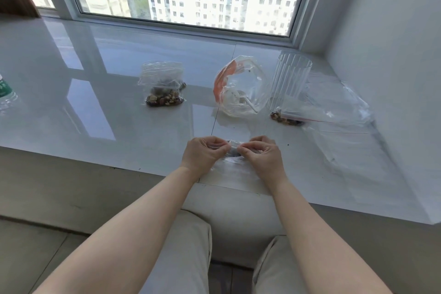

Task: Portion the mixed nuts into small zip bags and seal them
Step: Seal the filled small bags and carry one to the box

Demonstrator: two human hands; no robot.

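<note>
Small zip bag [232, 161] sits at the near edge of the sill [95, 114], centre, pinched between both hands: left hand [202, 154] and right hand [262, 156] are close together, fingertips clamped on the bag's top edge, a dark clump of nuts just visible between them. Likely pressing the zip shut, but can't tell whether the seal has caught. Handling guess: thin floppy film, light, slick; the nuts shift inside, so grip at the zip strip and run along it, not the body. Most of the bag is hidden by the fingers, and the clear film washes out against the glossy sill, so its outline and fill level are unreadable. Far left of centre: filled bag [163, 89] with nuts at its bottom; sealed or not, unclear. Far centre: big bag [239, 89] with orange band, crumpled, nearly empty, something white inside, can't identify. Right of it: ribbed clear cup [290, 81], upright. At its base: another bag [310, 114] lying flat, red zip line, nuts at its left end. More clear film further right, edges hard to trace. Bottle [6, 93] cut off at left frame edge.
</note>
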